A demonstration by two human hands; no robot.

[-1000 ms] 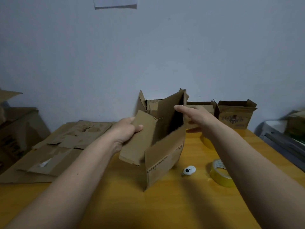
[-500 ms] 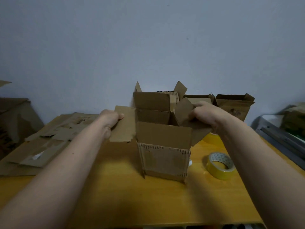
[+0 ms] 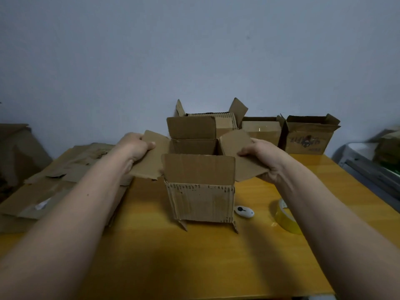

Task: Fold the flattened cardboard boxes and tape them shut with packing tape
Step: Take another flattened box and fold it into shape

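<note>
A small brown cardboard box point(image 3: 200, 202) stands upright in the middle of the yellow table point(image 3: 194, 260), its top open and all flaps raised or spread. My left hand point(image 3: 135, 146) grips the left side flap, held out to the left. My right hand point(image 3: 259, 156) grips the right side flap, spread out to the right. The near and far flaps stand up. A roll of yellowish packing tape point(image 3: 285, 217) lies on the table right of the box, partly hidden by my right forearm. Flattened cardboard boxes point(image 3: 65, 176) lie stacked at the left.
A small white cutter point(image 3: 244, 211) lies beside the box's lower right corner. Three opened boxes point(image 3: 307, 137) stand along the back wall. More cardboard leans at the far left, and a grey-white appliance point(image 3: 368, 167) sits off the table's right edge.
The box went from a half-opened, skewed shape held in the air to standing square on the table. Both hands shifted to the side flaps and spread them outward.
</note>
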